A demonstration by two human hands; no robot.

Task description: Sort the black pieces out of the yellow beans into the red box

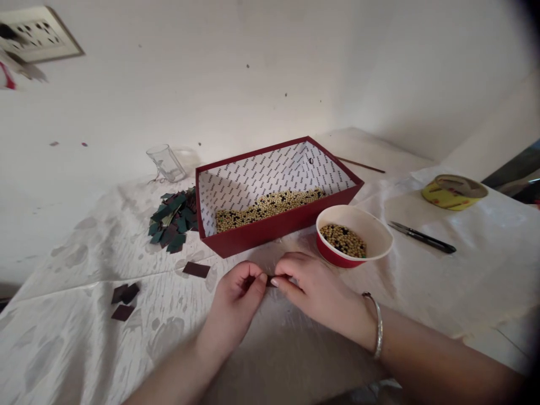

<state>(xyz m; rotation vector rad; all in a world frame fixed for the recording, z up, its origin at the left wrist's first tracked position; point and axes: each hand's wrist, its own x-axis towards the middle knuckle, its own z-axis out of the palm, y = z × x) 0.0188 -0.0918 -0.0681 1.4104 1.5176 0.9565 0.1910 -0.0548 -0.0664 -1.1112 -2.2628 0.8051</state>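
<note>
My left hand point(238, 295) and my right hand point(314, 289) meet at the near middle of the table, fingertips pinched on a small dark brown paper piece point(270, 279). The fingers cover most of it. Just beyond them stands a dark red box point(253, 239) with a printed white lining, holding many pale and black beads point(270, 206). Close to my right hand is a red and white paper bowl point(379, 239) with similar beads point(342, 241) inside. A flat dark brown paper rectangle point(196, 270) lies left of my left hand.
A pile of dark green and brown paper pieces point(175, 219) lies left of the box, behind several loose brown pieces point(123, 312). A drinking glass point(166, 163), a thin stick point(360, 164), a black pointed tool point(424, 237) and a yellow tape roll point(453, 197) are farther out.
</note>
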